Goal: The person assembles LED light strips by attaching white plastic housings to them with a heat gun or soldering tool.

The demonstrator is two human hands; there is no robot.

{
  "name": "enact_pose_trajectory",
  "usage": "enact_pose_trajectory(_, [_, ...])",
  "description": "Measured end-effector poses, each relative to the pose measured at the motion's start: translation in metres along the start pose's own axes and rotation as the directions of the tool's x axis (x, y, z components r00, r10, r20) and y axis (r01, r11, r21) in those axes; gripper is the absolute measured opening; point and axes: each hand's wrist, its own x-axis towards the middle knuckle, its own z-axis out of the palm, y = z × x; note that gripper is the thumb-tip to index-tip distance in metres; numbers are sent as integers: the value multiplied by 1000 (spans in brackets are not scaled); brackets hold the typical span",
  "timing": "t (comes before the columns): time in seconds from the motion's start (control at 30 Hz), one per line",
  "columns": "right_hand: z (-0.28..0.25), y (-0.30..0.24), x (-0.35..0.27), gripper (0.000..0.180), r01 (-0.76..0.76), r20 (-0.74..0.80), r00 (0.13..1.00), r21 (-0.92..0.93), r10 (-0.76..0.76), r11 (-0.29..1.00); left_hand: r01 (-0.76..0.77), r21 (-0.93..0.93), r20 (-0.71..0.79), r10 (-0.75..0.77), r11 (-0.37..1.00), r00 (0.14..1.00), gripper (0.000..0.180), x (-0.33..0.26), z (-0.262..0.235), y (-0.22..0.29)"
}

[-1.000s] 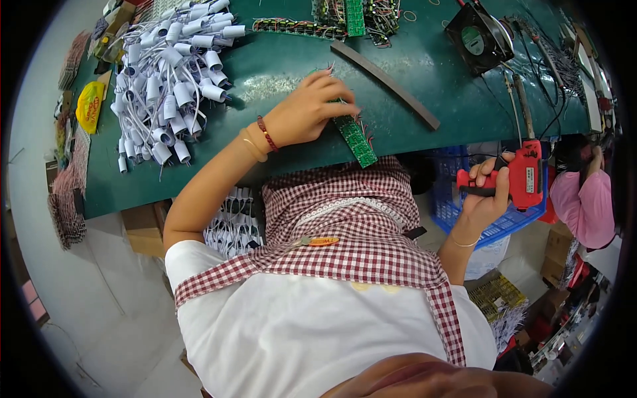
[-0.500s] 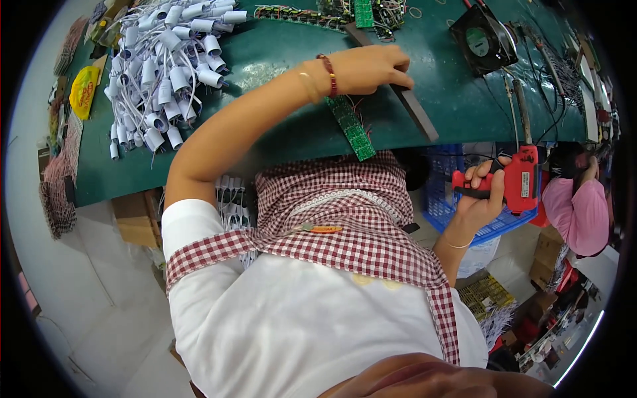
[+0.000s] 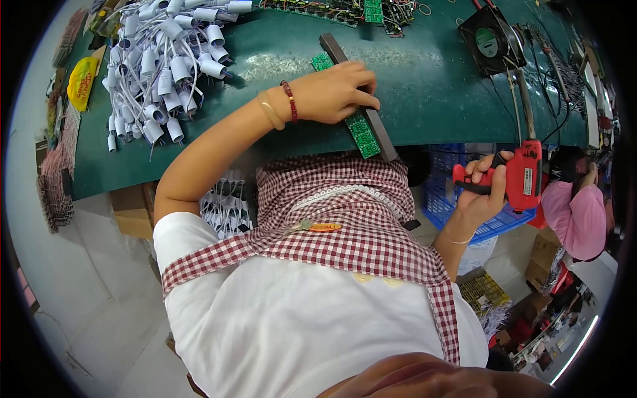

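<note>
- Head view, left hand (image 3: pixel 338 93): laid palm-down across a long dark bar (image 3: pixel 361 99) and a strip of green circuit boards (image 3: pixel 361 132), fingers curled over both and pressing them to the green surface (image 3: pixel 424 86); bracelets on the wrist.
- Dark bar: lies aslant on the surface, its near end just over the near edge; the green strip runs alongside it on its left, touching.
- Right hand (image 3: pixel 488 189): off the surface, near right, clenched round the handle of a red power screwdriver (image 3: pixel 514 176) (held above a blue crate (image 3: pixel 458 205)).
- Heap of white lamp sockets (image 3: pixel 162 60): far left, well apart from the left hand.
- Small black fan (image 3: pixel 491 40): far right.
- Red-checked apron (image 3: pixel 345 219): near, centre.
</note>
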Motion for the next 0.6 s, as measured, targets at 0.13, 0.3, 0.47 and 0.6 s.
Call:
enact_pose_trajectory(0.13, [-6, 0, -1, 22, -10, -35, 999, 9, 10, 1000, 125, 165, -231, -85, 978, 969, 26, -18, 18, 15])
enact_pose_trajectory(0.3, [-2, 3, -2, 21, -30, -5, 1000, -9, 30, 1000, 120, 138, -156, -98, 983, 983, 30, -19, 21, 8])
enact_pose_trajectory(0.47, [6, 2, 0, 22, -37, 61, 998, 45, 34, 998, 310, 339, -367, -178, 888, 913, 32, -44, -32, 16])
enact_pose_trajectory(0.6, [9, 1, 0, 23, -43, 76, 996, 33, 41, 999, 660, 483, -423, -507, 576, 751, 37, -138, -83, 7])
